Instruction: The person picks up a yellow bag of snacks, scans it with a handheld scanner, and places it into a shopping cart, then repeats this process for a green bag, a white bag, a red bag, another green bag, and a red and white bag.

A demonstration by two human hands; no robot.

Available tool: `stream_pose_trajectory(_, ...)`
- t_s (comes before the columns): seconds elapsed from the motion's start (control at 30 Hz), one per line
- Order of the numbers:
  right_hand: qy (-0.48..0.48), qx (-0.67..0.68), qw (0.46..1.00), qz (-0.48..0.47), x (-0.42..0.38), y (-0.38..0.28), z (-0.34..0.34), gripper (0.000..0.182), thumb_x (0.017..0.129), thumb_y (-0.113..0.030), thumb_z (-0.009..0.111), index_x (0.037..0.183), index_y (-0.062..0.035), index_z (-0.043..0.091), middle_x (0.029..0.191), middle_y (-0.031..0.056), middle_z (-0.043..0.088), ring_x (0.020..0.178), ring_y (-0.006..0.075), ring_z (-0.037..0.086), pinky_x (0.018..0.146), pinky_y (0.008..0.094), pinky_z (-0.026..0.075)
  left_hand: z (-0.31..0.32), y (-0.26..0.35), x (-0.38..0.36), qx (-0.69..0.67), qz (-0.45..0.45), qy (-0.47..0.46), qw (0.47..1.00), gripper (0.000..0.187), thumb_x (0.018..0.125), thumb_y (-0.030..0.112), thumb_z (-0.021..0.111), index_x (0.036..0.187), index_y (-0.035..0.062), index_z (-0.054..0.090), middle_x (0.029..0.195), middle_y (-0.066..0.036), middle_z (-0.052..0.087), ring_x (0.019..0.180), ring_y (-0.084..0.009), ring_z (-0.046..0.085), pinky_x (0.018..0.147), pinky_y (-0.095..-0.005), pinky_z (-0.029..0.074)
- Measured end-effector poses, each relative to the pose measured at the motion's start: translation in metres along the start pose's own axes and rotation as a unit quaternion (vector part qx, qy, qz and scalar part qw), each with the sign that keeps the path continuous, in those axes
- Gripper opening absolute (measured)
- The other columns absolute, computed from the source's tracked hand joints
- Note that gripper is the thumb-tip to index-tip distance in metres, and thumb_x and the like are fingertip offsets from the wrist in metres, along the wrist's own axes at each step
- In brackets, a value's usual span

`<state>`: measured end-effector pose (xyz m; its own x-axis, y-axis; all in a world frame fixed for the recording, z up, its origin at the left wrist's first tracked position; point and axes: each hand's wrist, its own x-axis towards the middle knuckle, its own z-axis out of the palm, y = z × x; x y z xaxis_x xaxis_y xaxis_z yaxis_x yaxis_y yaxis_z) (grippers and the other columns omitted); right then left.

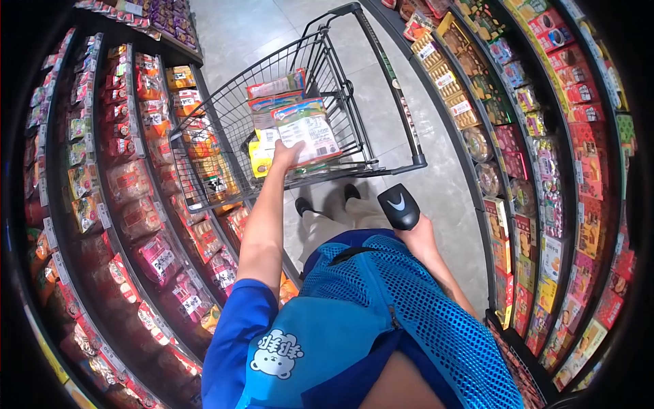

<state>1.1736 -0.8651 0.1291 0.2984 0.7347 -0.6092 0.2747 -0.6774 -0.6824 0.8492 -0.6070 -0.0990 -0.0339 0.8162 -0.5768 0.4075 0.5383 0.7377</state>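
Note:
My left hand (286,154) reaches out into a wire shopping cart (204,129) and grips the near edge of a flat snack packet (306,131) with a white label. The packet lies on top of other packets (278,87) in the cart's basket. My right hand (419,237) stays close to my body and holds a black handheld scanner (399,206) with its head pointing up and forward. I wear a blue shirt and a blue mesh vest.
The cart stands in a narrow shop aisle with a grey tiled floor (238,34). Shelves of packaged snacks (136,198) line the left side, and shelves of boxed biscuits (538,150) line the right. My feet (327,199) are just behind the cart.

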Motion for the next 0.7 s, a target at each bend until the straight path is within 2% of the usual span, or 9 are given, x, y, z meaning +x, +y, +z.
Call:
stream_pose_trajectory(0.17,-0.012,-0.038,0.999,-0.016,0.015,-0.017,0.01,0.042,0.07,-0.003,0.069,0.111,-0.0007,0.063,0.104,0.0186,0.069,0.103,0.0305,0.066,0.089,0.0353,0.05,0.001,-0.016,-0.033,0.055,0.067,0.1,0.991,0.099,0.073,0.038,0.081,0.141,-0.0131,0.03,0.133,-0.03,0.051,0.126,-0.0357,0.05,0.106,-0.0382,0.039)
stream_pose_trajectory(0.23,-0.007,-0.059,0.987,-0.15,0.033,-0.01,0.021,0.043,0.07,-0.003,0.071,0.113,-0.003,0.063,0.108,0.0175,0.067,0.109,0.0318,0.062,0.092,0.0357,0.048,-0.007,-0.018,-0.054,0.128,0.092,0.151,0.976,0.096,0.075,0.039,0.079,0.141,-0.0121,0.031,0.133,-0.031,0.05,0.125,-0.0371,0.05,0.106,-0.0394,0.039)
stream_pose_trajectory(0.3,-0.01,-0.07,0.963,-0.262,0.051,-0.007,0.031,0.045,0.071,-0.004,0.073,0.114,-0.0049,0.064,0.111,0.0165,0.065,0.113,0.0329,0.058,0.095,0.0363,0.047,-0.02,-0.014,-0.092,0.137,0.11,0.133,0.975,0.077,0.084,0.04,0.07,0.135,-0.0106,0.043,0.133,-0.03,0.051,0.125,-0.04,0.05,0.105,-0.0402,0.039)
stream_pose_trajectory(0.37,-0.027,-0.071,0.932,-0.353,0.069,-0.012,0.04,0.047,0.071,-0.006,0.076,0.116,-0.0066,0.063,0.114,0.0155,0.062,0.116,0.0338,0.055,0.097,0.0371,0.046,-0.036,-0.01,-0.134,0.245,0.11,0.119,0.956,0.072,0.085,0.052,0.065,0.13,-0.0027,0.053,0.134,-0.025,0.052,0.13,-0.0376,0.046,0.11,-0.0508,0.031)
stream_pose_trajectory(0.43,-0.043,-0.086,0.952,-0.289,0.075,-0.015,0.047,0.054,0.07,-0.01,0.08,0.12,-0.0067,0.062,0.12,0.0169,0.059,0.121,0.035,0.051,0.1,0.0378,0.044,-0.055,-0.03,-0.166,0.367,0.103,0.127,0.916,0.074,0.083,0.066,0.058,0.127,0.0061,0.059,0.134,-0.019,0.054,0.134,-0.0338,0.042,0.112,-0.0631,0.018)
stream_pose_trajectory(0.5,-0.046,-0.136,0.937,-0.318,0.082,-0.008,0.051,0.053,0.071,-0.011,0.081,0.12,-0.0025,0.062,0.125,0.018,0.056,0.126,0.0351,0.048,0.105,0.0381,0.041,-0.067,-0.052,-0.182,0.404,0.156,0.146,0.889,0.075,0.084,0.068,0.054,0.127,0.0071,0.058,0.136,-0.015,0.052,0.135,-0.0337,0.04,0.111,-0.0676,0.016)
stream_pose_trajectory(0.57,-0.079,-0.064,0.96,-0.262,0.083,-0.019,0.045,0.045,0.075,-0.007,0.074,0.119,-0.0002,0.063,0.122,0.0195,0.06,0.122,0.0346,0.053,0.107,0.0392,0.039,-0.066,-0.048,-0.178,0.406,0.115,0.137,0.896,0.072,0.087,0.066,0.05,0.127,0.0067,0.057,0.134,-0.016,0.052,0.135,-0.0341,0.038,0.111,-0.0676,0.016)
stream_pose_trajectory(0.63,-0.11,-0.092,0.948,-0.285,0.084,-0.021,0.037,0.044,0.076,-0.006,0.072,0.119,0.0,0.062,0.124,0.0204,0.06,0.121,0.0345,0.054,0.107,0.04,0.038,-0.055,-0.041,-0.166,0.443,0.038,0.123,0.887,0.07,0.086,0.062,0.056,0.128,0.0061,0.052,0.135,-0.016,0.047,0.135,-0.0354,0.034,0.11,-0.0687,0.012)
stream_pose_trajectory(0.7,-0.155,-0.12,0.946,-0.257,0.098,-0.021,0.034,0.045,0.077,-0.007,0.072,0.12,-0.0006,0.062,0.126,0.0202,0.06,0.123,0.034,0.053,0.108,0.0407,0.037,-0.051,-0.042,-0.167,0.431,0.062,0.153,0.887,0.067,0.086,0.059,0.059,0.125,0.0049,0.053,0.133,-0.018,0.047,0.134,-0.0356,0.035,0.111,-0.069,0.011)
